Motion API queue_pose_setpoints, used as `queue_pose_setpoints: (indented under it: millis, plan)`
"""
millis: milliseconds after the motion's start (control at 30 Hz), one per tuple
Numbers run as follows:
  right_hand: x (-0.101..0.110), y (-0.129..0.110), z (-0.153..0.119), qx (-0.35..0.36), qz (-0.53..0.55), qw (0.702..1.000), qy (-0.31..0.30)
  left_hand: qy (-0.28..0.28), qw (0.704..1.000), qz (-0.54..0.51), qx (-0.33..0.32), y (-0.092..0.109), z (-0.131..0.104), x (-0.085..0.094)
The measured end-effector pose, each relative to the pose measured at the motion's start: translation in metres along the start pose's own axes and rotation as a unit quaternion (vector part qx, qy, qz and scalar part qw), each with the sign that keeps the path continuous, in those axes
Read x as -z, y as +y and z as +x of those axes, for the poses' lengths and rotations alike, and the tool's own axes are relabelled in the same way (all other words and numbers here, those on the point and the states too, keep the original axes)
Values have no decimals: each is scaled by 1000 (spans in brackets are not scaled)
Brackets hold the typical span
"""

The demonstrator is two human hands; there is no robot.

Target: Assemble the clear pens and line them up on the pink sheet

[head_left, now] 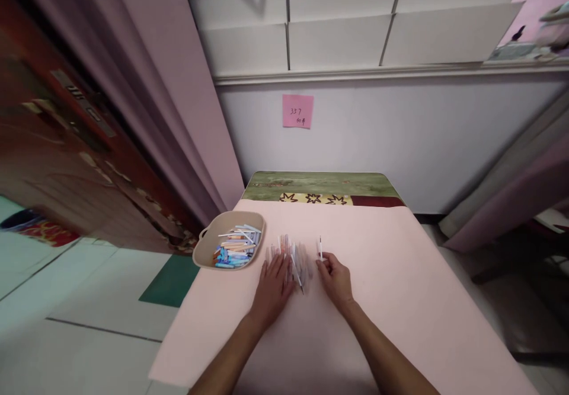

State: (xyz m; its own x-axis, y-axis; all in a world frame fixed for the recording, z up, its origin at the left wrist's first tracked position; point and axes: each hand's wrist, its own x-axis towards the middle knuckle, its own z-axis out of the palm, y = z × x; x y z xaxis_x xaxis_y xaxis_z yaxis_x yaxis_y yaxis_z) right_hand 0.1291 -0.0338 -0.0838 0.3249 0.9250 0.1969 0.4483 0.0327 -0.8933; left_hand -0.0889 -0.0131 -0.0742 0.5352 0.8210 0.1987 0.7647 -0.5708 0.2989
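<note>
My right hand pinches a thin white pen refill with a dark tip, held nearly upright just over the table. My left hand lies with fingers stretched out on a heap of clear, tube-like pieces, which look like pen barrels. Across the heap, beside my left fingers, rests another white refill, its dark end toward me. Left of the heap stands a beige basket, filled with pens and sticks in blue, white, orange and grey.
A pink cover lies over the table, whose green patterned end shows at the wall. A pink note is stuck on the wall. To the left are a purple curtain and a reddish-brown door.
</note>
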Motion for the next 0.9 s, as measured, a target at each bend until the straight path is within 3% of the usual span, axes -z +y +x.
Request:
queue_pose_setpoints:
  millis: [133, 300, 367, 467, 600, 900]
  plan:
    - [-1, -1, 0, -3, 7, 1000, 6, 19, 999, -49, 11, -10, -24, 8]
    - [0, -7, -5, -64, 90, 994, -4, 164, 975, -119, 96, -26, -27, 6]
    - [1, -8, -11, -102, 136, 985, -12, 193, 966, -117, 129, -32, -23, 0]
    - [1, -8, -20, -109, 132, 985, -20, 202, 963, -111, 141, -38, -21, -6]
    - [0, -9, -26, -66, 40, 997, -6, 203, 957, -161, 131, -39, -26, -4]
    - [0, -16, -27, -38, -14, 999, -9, 222, 882, -351, 222, -29, -25, 5]
